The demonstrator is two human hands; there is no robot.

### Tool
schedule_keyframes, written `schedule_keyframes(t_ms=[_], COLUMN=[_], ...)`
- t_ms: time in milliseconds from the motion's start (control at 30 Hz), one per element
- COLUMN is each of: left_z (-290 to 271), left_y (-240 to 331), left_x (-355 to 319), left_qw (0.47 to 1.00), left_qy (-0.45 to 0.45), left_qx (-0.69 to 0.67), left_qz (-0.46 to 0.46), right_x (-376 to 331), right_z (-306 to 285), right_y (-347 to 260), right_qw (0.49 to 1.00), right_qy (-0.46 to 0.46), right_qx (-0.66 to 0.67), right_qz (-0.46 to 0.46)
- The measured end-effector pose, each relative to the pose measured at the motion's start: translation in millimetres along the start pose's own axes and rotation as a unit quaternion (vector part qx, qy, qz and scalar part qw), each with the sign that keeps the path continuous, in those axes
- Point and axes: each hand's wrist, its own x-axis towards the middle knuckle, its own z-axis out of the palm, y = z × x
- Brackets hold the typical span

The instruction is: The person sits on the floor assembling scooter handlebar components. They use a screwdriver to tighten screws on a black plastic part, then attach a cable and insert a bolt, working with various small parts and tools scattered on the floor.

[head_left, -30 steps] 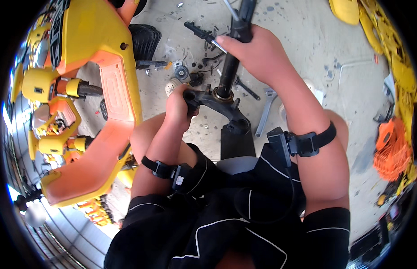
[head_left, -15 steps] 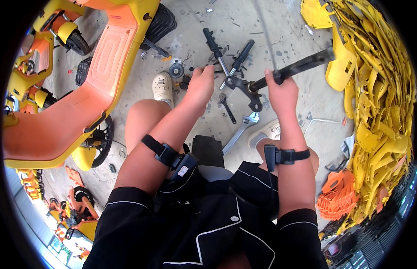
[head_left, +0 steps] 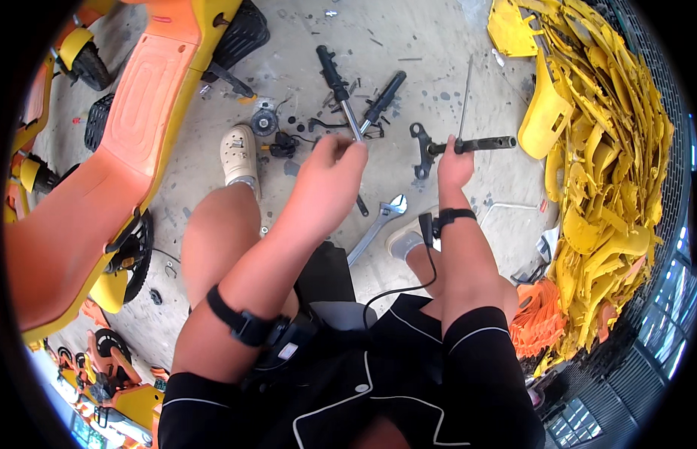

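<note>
Here the fork (head_left: 468,145), a black tube with a bracket at one end, lies nearly level above the concrete floor (head_left: 408,67), its long axis running left to right: bracket end toward the person's left, open tube end toward the yellow panels (head_left: 610,165). The right hand (head_left: 455,166) is closed around the tube near the bracket, arm stretched forward, a black strap at the wrist. The left hand (head_left: 330,176) is raised beside it, fingers pinched on the lower end of a thin steel rod of the handlebar (head_left: 341,86), which lies on the floor with its black grips pointing away.

Half a second ago the right hand held the fork higher and tilted, up toward the panels; now it has come down and levelled, and the left hand has shifted from the fork's bracket to the handlebar.

A wrench (head_left: 378,224) lies between the knees, by the right shoe. An orange scooter deck (head_left: 131,127) stands at left.
</note>
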Motion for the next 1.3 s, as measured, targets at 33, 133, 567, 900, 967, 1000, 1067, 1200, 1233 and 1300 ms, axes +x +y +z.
schedule_keyframes(t_ms=[33, 133, 567, 900, 967, 1000, 1067, 1200, 1233, 1300], left_z=[0.0, -2.4, -7.6, -2.9, -0.3, 1.2, 4.4, 8.3, 8.8, 9.0], left_y=[-2.3, -1.1, -10.1, -1.9, -3.3, -6.0, -9.4, -13.7, -14.4, -15.5], left_x=[-4.8, -15.1, -15.6, -14.4, -13.2, -12.4, -12.3, -15.4, -16.3, -16.5], left_qw=[1.0, 0.998, 0.986, 0.98, 0.979, 0.979, 0.979, 0.978, 0.977, 0.976], left_qy=[-0.016, -0.051, -0.114, -0.129, -0.132, -0.135, -0.141, -0.154, -0.159, -0.163], left_qx=[0.001, 0.03, 0.112, 0.148, 0.15, 0.148, 0.145, 0.143, 0.144, 0.147], left_qz=[0.005, -0.021, -0.039, -0.041, -0.028, -0.024, -0.014, 0.002, 0.004, 0.01], right_x=[2.5, 7.2, 33.4, 10.6, 9.3, 9.6, 10.8, 17.7, 22.3, 25.9], right_z=[10.7, 41.1, 89.2, 83.1, 89.2, 91.8, 96.0, 80.5, 78.8, 77.1], right_y=[0.0, 4.7, 64.7, 40.9, 42.3, 43.6, 46.4, 44.3, 49.6, 56.8], right_qw=[1.0, 0.997, 0.992, 0.999, 1.0, 1.0, 0.999, 0.997, 0.997, 0.997], right_qy=[0.022, 0.0, 0.022, -0.025, -0.019, -0.015, -0.008, -0.054, -0.058, -0.062], right_qx=[0.01, 0.018, 0.059, 0.022, 0.0, -0.001, -0.001, 0.013, 0.02, 0.022], right_qz=[0.009, 0.07, 0.113, 0.031, 0.016, 0.021, 0.031, 0.045, 0.042, 0.033])
